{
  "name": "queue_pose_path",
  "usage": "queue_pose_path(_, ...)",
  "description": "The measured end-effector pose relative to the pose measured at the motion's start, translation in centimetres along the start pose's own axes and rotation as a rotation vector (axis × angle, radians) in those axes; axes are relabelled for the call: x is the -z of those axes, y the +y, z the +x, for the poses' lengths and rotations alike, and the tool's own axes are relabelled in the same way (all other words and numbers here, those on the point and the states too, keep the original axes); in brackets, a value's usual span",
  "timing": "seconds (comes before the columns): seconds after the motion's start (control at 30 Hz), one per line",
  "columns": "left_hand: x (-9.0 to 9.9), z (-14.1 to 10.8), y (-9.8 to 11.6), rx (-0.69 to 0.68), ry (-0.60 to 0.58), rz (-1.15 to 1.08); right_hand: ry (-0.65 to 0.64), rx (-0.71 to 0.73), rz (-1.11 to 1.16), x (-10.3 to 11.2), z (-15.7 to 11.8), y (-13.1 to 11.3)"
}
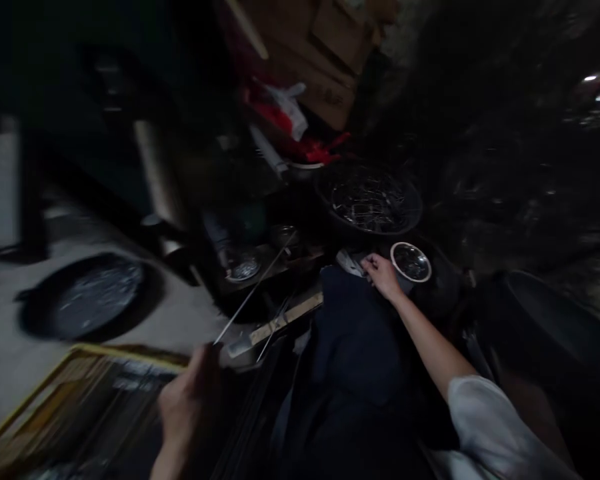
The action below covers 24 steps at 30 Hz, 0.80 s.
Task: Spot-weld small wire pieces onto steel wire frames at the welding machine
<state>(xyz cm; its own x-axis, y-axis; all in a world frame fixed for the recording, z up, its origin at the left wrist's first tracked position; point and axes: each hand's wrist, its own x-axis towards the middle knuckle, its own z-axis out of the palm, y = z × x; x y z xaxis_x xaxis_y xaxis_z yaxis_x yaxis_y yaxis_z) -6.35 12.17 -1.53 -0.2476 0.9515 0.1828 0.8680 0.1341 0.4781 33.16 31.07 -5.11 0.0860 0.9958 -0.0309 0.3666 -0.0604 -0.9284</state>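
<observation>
My left hand (193, 393) is closed round the lower end of a thin metal rod (253, 291), which slants up and to the right. At the edge of the dark cloth over my lap (355, 333), my right hand (381, 273) has its fingers pinched together by a greyish crumpled piece (350, 263); what lies between the fingertips is too small to make out. Just right of that hand stands a white-rimmed bowl (411, 262) with small shiny pieces. A wooden strip (287, 318) with thin rods across it lies between my hands.
A large dark basin (370, 200) of thin wire pieces stands ahead. At the left are a black pan (87, 297) of shiny bits and a yellow-edged crate (35, 407). Cardboard (325, 60) and red bags (280, 120) lie farther back. Another dark tub (555, 320) is at the right.
</observation>
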Motion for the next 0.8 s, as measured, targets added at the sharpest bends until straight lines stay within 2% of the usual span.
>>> queue_pose_path(0.07,-0.7,0.1,0.1,0.009,-0.035,0.149,-0.195,0.084,-0.023,-4.4,-2.4,-1.6)
queue_pose_path(0.1,-1.0,0.2,0.3,0.019,-0.041,0.201,-0.297,0.080,-0.004,-6.7,-3.6,-2.3)
queue_pose_path(0.2,-1.4,0.6,1.0,0.047,-0.043,0.258,-0.573,-0.060,0.116,-12.8,-6.6,-3.8)
queue_pose_path(0.23,-1.4,0.6,1.1,0.053,-0.045,0.263,-0.626,-0.116,0.152,-14.5,-7.3,-4.3)
queue_pose_path(0.3,-1.5,0.6,1.3,0.062,-0.053,0.271,-0.649,-0.151,0.157,-16.9,-8.2,-5.3)
queue_pose_path(0.43,-1.6,0.9,1.6,0.072,-0.075,0.270,-0.528,0.050,-0.003,-19.4,-8.5,-7.5)
queue_pose_path(0.5,-1.6,1.1,1.7,0.084,-0.084,0.267,-0.486,0.081,-0.007,-20.2,-8.3,-8.3)
queue_pose_path(0.67,-1.4,1.7,1.9,0.127,-0.106,0.262,-0.469,-0.021,0.127,-22.4,-8.2,-10.0)
queue_pose_path(0.8,-1.5,2.0,2.1,0.145,-0.124,0.249,-0.495,-0.206,0.418,-23.2,-9.1,-11.8)
